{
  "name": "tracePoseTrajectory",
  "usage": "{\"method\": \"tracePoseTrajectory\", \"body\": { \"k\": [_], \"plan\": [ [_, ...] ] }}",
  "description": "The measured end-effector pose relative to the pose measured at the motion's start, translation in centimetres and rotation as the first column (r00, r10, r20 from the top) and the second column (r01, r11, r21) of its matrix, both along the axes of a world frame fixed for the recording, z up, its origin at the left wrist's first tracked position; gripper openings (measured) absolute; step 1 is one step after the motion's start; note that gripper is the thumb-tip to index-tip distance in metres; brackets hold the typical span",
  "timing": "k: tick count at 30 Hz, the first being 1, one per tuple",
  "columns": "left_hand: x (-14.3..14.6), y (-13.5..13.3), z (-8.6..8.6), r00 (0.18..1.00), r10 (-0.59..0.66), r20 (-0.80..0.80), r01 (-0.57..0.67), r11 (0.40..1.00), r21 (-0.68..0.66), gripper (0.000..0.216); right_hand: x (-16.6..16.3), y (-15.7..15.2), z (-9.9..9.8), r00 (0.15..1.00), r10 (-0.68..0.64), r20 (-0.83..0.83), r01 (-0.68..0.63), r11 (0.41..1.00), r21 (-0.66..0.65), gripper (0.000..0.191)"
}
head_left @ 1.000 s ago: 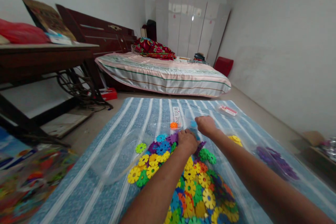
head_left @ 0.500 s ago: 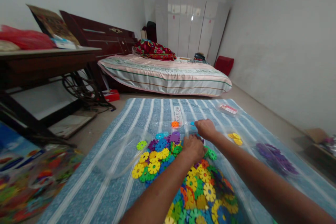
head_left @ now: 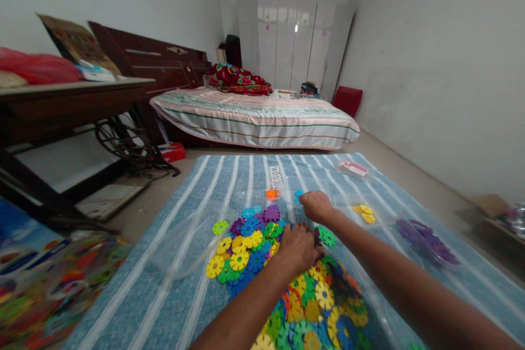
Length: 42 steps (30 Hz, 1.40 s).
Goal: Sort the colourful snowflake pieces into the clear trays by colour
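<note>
Both hands are low over the toy pile. I see my left hand [head_left: 298,249] resting knuckles-up on the heap of coloured snowflake discs [head_left: 287,284], fingers curled down into it; whether it holds a disc I cannot tell, because the palm is hidden. My right hand [head_left: 315,205] is stretched farther out, fingers bent near a small blue disc [head_left: 298,194] that lies just beyond the heap; a grip on it I also cannot confirm. An orange disc [head_left: 271,193] sits near, to the left of the blue one. The discs seem to lie on clear plastic bags [head_left: 180,251] spread over the striped blue mat [head_left: 229,175], with a small yellow group [head_left: 364,213] and a purple group [head_left: 426,240] to the right.

My worry: the plastic looks slippery, so a push from the left hand could slide the heap and scatter discs. The right forearm passes close above the pile and could drag pieces along.
</note>
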<state>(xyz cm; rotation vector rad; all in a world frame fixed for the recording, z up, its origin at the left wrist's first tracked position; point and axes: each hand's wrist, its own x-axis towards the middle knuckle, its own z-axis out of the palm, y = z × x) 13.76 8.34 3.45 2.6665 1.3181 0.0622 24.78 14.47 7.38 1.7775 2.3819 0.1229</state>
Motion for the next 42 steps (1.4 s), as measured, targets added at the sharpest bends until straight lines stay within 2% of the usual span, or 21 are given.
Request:
{"method": "tracePoseTrajectory", "body": {
  "k": [4, 8, 14, 17, 20, 23, 27, 31, 34, 38, 42],
  "plan": [
    [-1.0, -1.4, 0.2, 1.0, -0.012, 0.026, 0.011, 0.999, 0.031, 0.042, -0.2, -0.8, 0.3, 1.0, 0.008, -0.002, -0.008, 1.0, 0.004, 0.027],
    [-1.6, -2.7, 1.2, 0.998, -0.003, 0.06, -0.001, 0.998, 0.067, 0.032, -0.2, -1.1, 0.4, 1.0, 0.008, -0.005, -0.008, 1.0, 0.012, 0.027],
    [-4.1, -6.0, 1.8, 0.962, -0.006, 0.273, -0.057, 0.973, 0.222, 0.02, -0.5, -1.4, 0.3, 0.999, -0.005, -0.036, 0.006, 1.0, 0.021, 0.028],
    [-6.6, -7.5, 1.4, 0.942, -0.025, 0.335, -0.094, 0.937, 0.336, 0.019, -0.9, -2.5, 0.8, 0.998, -0.007, -0.067, 0.011, 0.999, 0.051, 0.029],
    [-9.6, -8.5, 0.5, 0.925, -0.033, 0.377, -0.159, 0.871, 0.464, 0.02, -1.4, -4.4, 1.5, 0.995, 0.002, -0.103, 0.005, 0.997, 0.075, 0.027],
    [-12.6, -9.3, -0.7, 0.905, 0.012, 0.425, -0.257, 0.813, 0.522, 0.023, -1.9, -7.0, 1.4, 0.99, 0.01, -0.139, -0.003, 0.998, 0.057, 0.022],
    [-15.3, -10.0, -2.5, 0.869, 0.138, 0.476, -0.403, 0.756, 0.516, 0.025, -2.5, -10.5, -0.1, 0.982, 0.001, -0.187, 0.0, 1.0, 0.005, 0.019],
    [-16.3, -10.5, -4.2, 0.835, 0.195, 0.515, -0.478, 0.72, 0.502, 0.028, -2.8, -13.6, -1.6, 0.974, -0.015, -0.225, 0.01, 1.0, -0.027, 0.02],
    [-16.4, -10.7, -4.9, 0.823, 0.219, 0.524, -0.486, 0.749, 0.451, 0.029, -2.8, -15.7, -2.0, 0.956, -0.038, -0.292, 0.027, 0.999, -0.041, 0.022],
    [-16.3, -10.5, -4.9, 0.819, 0.242, 0.521, -0.468, 0.807, 0.361, 0.029, -2.6, -18.4, -2.4, 0.895, -0.029, -0.445, 0.024, 1.0, -0.017, 0.017],
    [-16.2, -10.5, -4.8, 0.808, 0.255, 0.531, -0.471, 0.821, 0.323, 0.028, -1.8, -20.9, -4.0, 0.82, -0.024, -0.572, 0.05, 0.998, 0.031, 0.011]
  ]
}}
